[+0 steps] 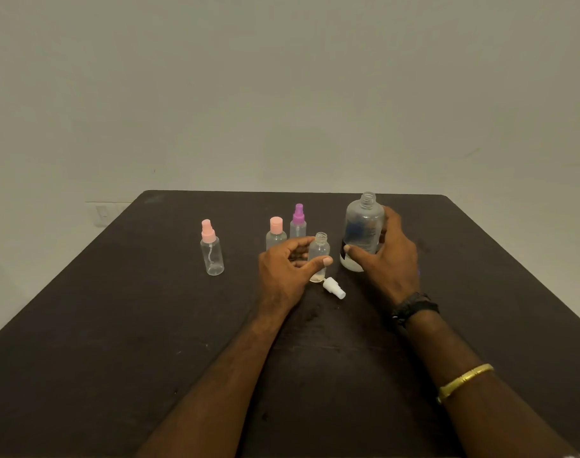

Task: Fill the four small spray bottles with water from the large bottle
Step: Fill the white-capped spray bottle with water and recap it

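My left hand (283, 272) grips a small clear bottle (319, 251) that stands uncapped on the table. Its white spray cap (334, 287) lies on its side just in front of it. My right hand (389, 259) wraps around the large clear bottle (363, 228), which stands upright with its neck open and a dark label on its side. Behind my left hand stand a small bottle with a pink flat cap (276, 233) and one with a purple spray top (298, 219). A pink-topped spray bottle (211, 250) stands apart at the left.
The dark table (117, 325) runs to a far edge against a plain wall. A wall socket (102, 213) shows past the table's left far corner. My right arm wears a black watch (414, 307) and a gold bangle (463, 380).
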